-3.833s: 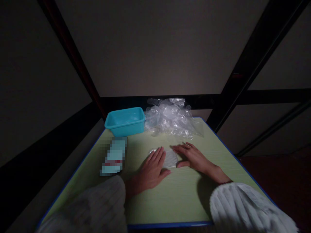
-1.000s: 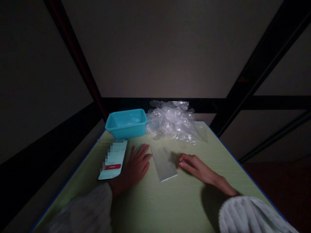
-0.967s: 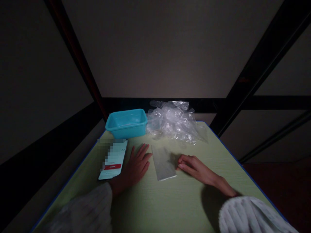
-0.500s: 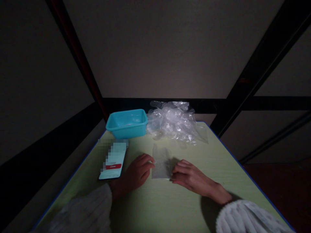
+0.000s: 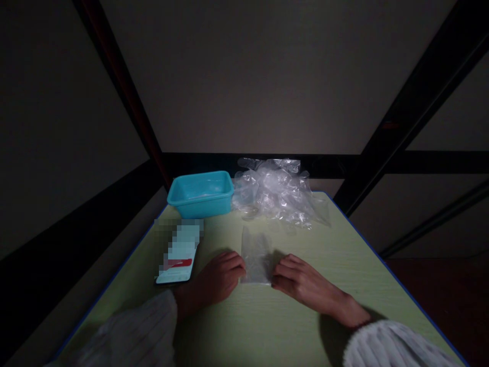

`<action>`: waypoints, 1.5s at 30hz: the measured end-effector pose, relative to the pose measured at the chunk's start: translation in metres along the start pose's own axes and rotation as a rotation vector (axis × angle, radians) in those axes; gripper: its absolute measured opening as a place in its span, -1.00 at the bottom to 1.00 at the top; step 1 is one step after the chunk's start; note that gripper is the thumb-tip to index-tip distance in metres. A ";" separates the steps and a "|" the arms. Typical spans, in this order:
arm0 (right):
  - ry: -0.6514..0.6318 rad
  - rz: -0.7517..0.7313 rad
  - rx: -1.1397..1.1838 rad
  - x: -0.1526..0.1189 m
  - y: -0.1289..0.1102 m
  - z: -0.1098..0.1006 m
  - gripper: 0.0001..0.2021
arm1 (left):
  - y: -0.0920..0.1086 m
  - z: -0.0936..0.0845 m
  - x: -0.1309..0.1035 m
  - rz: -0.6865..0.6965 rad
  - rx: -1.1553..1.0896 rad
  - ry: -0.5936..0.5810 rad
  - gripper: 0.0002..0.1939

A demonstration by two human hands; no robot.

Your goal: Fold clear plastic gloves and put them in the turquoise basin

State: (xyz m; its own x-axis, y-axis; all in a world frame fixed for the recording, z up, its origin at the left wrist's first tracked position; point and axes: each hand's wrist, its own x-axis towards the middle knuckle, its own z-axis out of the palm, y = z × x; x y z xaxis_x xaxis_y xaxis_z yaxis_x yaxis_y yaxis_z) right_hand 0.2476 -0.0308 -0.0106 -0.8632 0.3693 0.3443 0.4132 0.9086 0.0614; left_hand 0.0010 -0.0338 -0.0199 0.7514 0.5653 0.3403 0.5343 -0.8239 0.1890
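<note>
A thin, clear disposable plastic glove point(image 5: 256, 257), folded into a flat rectangle, lies on the table between my two hands. At its lower left edge, my left hand point(image 5: 223, 275) has its fingers curled together in a pinch. My right hand point(image 5: 300, 280) pinches the lower right corner, fingertips bent down against the tabletop. Behind them is a loose heap of clear plastic gloves point(image 5: 277, 188), crumpled and shiny, with rounded finger shapes at its edges.
A turquoise plastic basin point(image 5: 204, 205) stands at the back left, touching or nearly touching the heap. A phone point(image 5: 181, 255) with a lit, partly blurred screen lies left of my left hand. The pale green table point(image 5: 260, 326) has blue edges; a wall rises behind it.
My left hand has slid down along the glove's left side, and its fingers have closed at the lower edge. The right hand stays at the lower right corner. The view has shifted slightly.
</note>
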 end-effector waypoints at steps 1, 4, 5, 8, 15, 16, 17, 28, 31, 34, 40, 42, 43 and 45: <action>-0.003 -0.001 -0.003 0.000 0.000 0.000 -0.86 | 0.000 0.000 0.000 -0.002 -0.002 0.003 -0.78; -0.019 -0.005 -0.012 0.000 -0.001 0.000 -0.89 | 0.000 0.001 0.000 0.002 -0.006 0.018 -0.77; -0.023 -0.009 -0.017 0.000 -0.001 0.000 -0.90 | 0.000 0.001 0.000 0.005 -0.005 0.025 -0.77; -0.028 -0.027 -0.032 0.000 -0.002 0.000 -0.90 | 0.000 0.002 0.001 0.019 -0.012 0.039 -0.78; -0.039 -0.007 -0.034 0.003 -0.005 0.000 -0.84 | 0.001 -0.001 0.000 0.008 -0.030 0.026 -0.78; -0.036 -0.010 -0.038 0.003 -0.006 0.000 -0.83 | 0.001 -0.002 0.000 0.004 -0.034 0.021 -0.78; -0.034 -0.011 -0.042 0.004 -0.006 0.000 -0.83 | 0.001 -0.002 0.000 0.002 -0.038 0.018 -0.78; -0.031 -0.044 -0.074 0.007 -0.006 -0.001 -0.76 | 0.001 -0.002 0.000 -0.011 -0.040 -0.002 -0.77; -0.042 -0.028 -0.062 0.007 -0.005 0.000 -0.76 | 0.001 -0.002 0.000 -0.007 -0.028 0.004 -0.76; -0.069 -0.010 0.007 0.006 -0.002 -0.003 -0.76 | 0.001 -0.001 -0.001 0.001 -0.022 0.012 -0.77; 0.008 0.013 0.169 0.003 0.005 -0.008 -0.78 | 0.000 0.000 0.000 0.001 -0.015 0.005 -0.77; 0.005 0.018 0.164 0.003 0.005 -0.007 -0.81 | 0.001 -0.001 0.001 -0.008 -0.008 -0.006 -0.77; -0.009 0.019 0.158 0.004 0.005 -0.007 -0.82 | 0.001 -0.001 0.001 -0.012 -0.006 -0.012 -0.77; -0.053 0.031 0.148 0.005 0.004 -0.006 -0.83 | 0.002 -0.002 0.002 -0.016 -0.005 -0.018 -0.78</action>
State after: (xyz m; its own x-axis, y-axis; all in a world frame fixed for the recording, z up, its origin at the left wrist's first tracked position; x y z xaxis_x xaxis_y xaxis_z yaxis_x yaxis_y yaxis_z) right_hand 0.2468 -0.0266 -0.0030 -0.8664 0.4037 0.2939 0.3958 0.9140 -0.0885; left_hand 0.0025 -0.0344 -0.0172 0.7499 0.5788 0.3203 0.5443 -0.8151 0.1985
